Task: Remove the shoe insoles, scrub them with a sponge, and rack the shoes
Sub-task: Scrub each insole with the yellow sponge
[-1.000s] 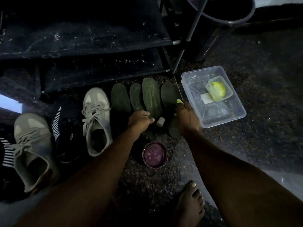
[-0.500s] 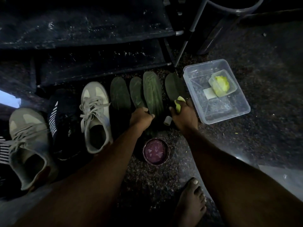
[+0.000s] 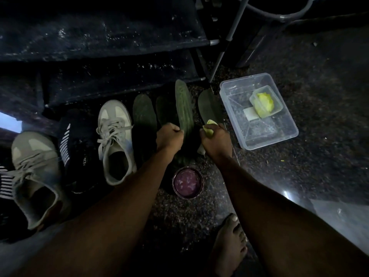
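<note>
- The light is poor. The shoe rack (image 3: 99,37) beyond both hands shows only as dark shelves, cut off at the top edge.
- The left hand (image 3: 169,137) is closed round the edge of a dark green insole (image 3: 183,106), which is tilted up on its side. Its heel end is hidden behind that hand and forearm.
- The right hand (image 3: 216,140) clenches a yellow-green sponge (image 3: 208,127). Only one corner shows above the fingers.
- A small pale object (image 3: 200,150) sits at the inner side of the right wrist and cannot be identified.
- Three other insoles lie flat. Two (image 3: 144,114) (image 3: 165,110) are beyond the left hand with their near ends hidden, and one (image 3: 209,106) is just beyond the right hand.
- A clear plastic box (image 3: 279,128) stands to the outer side of the right hand. It holds a small tub (image 3: 278,105) with a yellow-green lump (image 3: 263,102) inside, and a white piece (image 3: 248,114) beside the tub.
- A round purple dish (image 3: 187,194) sits between the forearms, nearer the person. Its contents cannot be made out.
- A grey shoe (image 3: 114,140), a black striped shoe (image 3: 75,148) and a second grey shoe (image 3: 34,176) stand to the outer side of the left hand, all on the floor.
</note>
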